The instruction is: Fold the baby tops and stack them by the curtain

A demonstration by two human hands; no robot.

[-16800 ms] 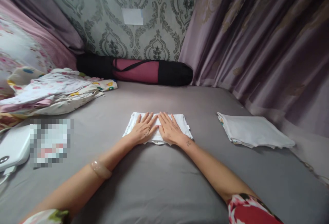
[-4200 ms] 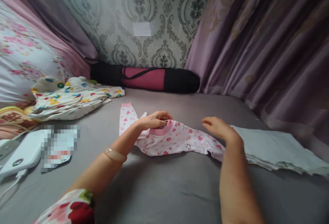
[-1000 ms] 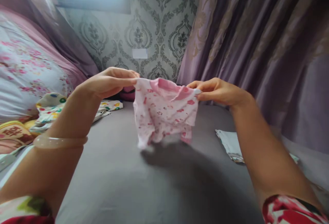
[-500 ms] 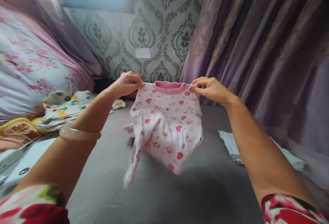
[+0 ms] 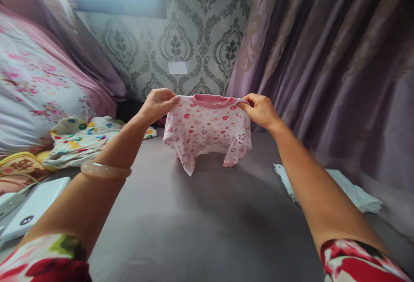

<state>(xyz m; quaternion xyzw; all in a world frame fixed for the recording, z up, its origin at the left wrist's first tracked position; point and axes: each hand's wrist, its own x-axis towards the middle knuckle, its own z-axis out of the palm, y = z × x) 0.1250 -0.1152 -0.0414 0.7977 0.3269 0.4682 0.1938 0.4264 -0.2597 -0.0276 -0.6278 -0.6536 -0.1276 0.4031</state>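
A small white shirt (image 5: 210,124) with pink hearts, flowers and a pink collar hangs in the air above the grey sheet. My left hand (image 5: 160,103) pinches its left shoulder, and my right hand (image 5: 258,108) pinches the right shoulder, so the collar is stretched between them. Both sleeves dangle, and the hem curves away toward the wall side. A pale bangle (image 5: 105,170) sits on my left forearm.
The grey sheet (image 5: 155,230) spreads below. On the left are patterned clothes (image 5: 80,137), a yellow item (image 5: 22,167), a white device (image 5: 35,208) and a floral bundle (image 5: 42,79). Folded pale cloths (image 5: 352,189) lie right, beside a purple curtain (image 5: 307,57).
The shirt's lower part has swung up and away, and it looks shorter, with both sleeves now hanging in front. Both hands are slightly higher, my right hand a little closer to the left.
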